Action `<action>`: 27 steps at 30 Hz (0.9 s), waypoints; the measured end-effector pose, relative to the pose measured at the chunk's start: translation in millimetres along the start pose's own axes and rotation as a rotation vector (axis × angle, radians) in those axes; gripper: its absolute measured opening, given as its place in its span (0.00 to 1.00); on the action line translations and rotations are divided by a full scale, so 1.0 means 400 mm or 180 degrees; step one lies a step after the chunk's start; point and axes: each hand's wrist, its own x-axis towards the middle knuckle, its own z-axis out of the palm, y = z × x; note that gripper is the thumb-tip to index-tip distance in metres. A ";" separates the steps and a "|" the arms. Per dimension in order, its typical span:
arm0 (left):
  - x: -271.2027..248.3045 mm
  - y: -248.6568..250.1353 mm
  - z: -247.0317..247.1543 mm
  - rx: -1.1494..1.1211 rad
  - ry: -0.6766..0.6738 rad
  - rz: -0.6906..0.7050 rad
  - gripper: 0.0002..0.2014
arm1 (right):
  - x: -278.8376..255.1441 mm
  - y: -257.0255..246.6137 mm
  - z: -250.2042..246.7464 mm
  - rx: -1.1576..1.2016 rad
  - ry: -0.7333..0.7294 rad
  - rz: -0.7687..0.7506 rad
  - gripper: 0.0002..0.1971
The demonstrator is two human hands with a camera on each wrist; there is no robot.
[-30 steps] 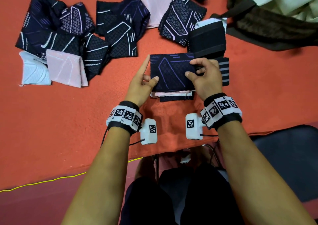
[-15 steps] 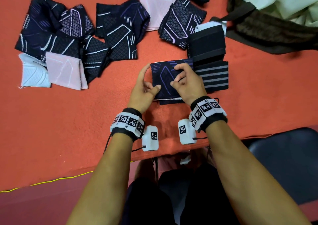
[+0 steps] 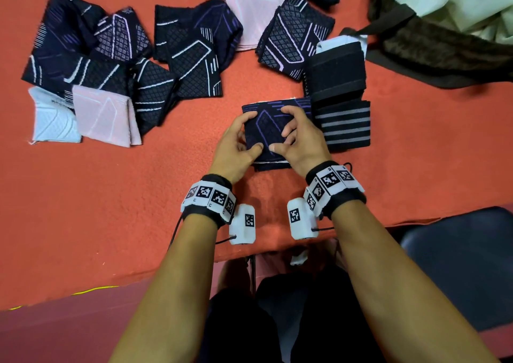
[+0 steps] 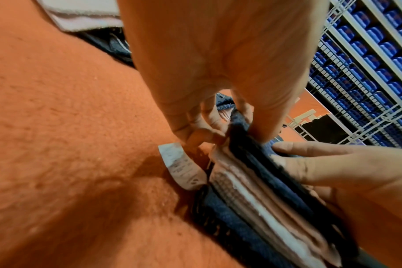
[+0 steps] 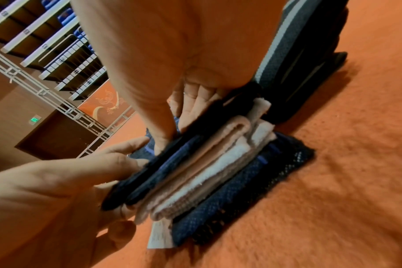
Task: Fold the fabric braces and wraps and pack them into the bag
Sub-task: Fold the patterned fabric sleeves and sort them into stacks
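**Both hands gripping the folded stack**

Head view: both forearms are reaching forward over the near edge of the orange cloth (image 3: 83,210). The left hand (image 3: 236,146) and right hand (image 3: 299,140) are curling round the sides of the stack (image 3: 266,129), thumbs on top. A striped wrap (image 3: 344,126) is lying just beside it; the bag (image 3: 444,51) is sitting at the far right corner.

Left wrist view: the left hand (image 4: 218,72) is pinching the stack (image 4: 252,190), fingers beneath, thumb above. A white tag (image 4: 181,166) is sticking out.

Right wrist view: the right hand (image 5: 161,63) is clasping the stack (image 5: 207,172), fingers tucked under the top dark layer.
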 end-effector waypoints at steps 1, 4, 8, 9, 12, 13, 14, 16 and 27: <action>0.002 0.000 0.001 -0.0009 -0.0002 -0.0041 0.31 | 0.001 0.002 0.004 0.0020 0.0013 0.0017 0.40; 0.011 0.006 0.008 0.0004 0.0017 -0.0131 0.32 | 0.011 0.006 0.005 0.0032 0.0034 0.0024 0.39; 0.022 -0.003 0.016 0.0074 0.0021 -0.0244 0.32 | 0.017 0.005 -0.002 -0.0036 -0.0012 -0.0003 0.38; 0.024 -0.010 0.017 0.0140 0.0032 -0.0271 0.33 | 0.016 0.003 -0.003 -0.0066 -0.0051 0.0025 0.38; 0.027 -0.037 0.017 0.0384 -0.0001 -0.0299 0.34 | 0.017 -0.015 -0.008 -0.0279 -0.0207 0.0087 0.36; 0.017 -0.026 0.015 0.0444 -0.0039 -0.0303 0.33 | 0.019 -0.024 -0.012 -0.0379 -0.0277 0.0106 0.35; 0.004 -0.003 0.012 0.0477 -0.0069 -0.0313 0.32 | 0.022 -0.036 -0.019 -0.0470 -0.0349 0.0120 0.33; -0.025 0.034 0.003 0.0534 -0.0047 -0.0394 0.30 | 0.023 -0.062 -0.035 -0.0623 -0.0520 0.0168 0.30; -0.123 0.117 -0.159 0.0505 0.0818 -0.1030 0.15 | 0.022 -0.291 -0.011 -0.1184 -0.1211 -0.0186 0.18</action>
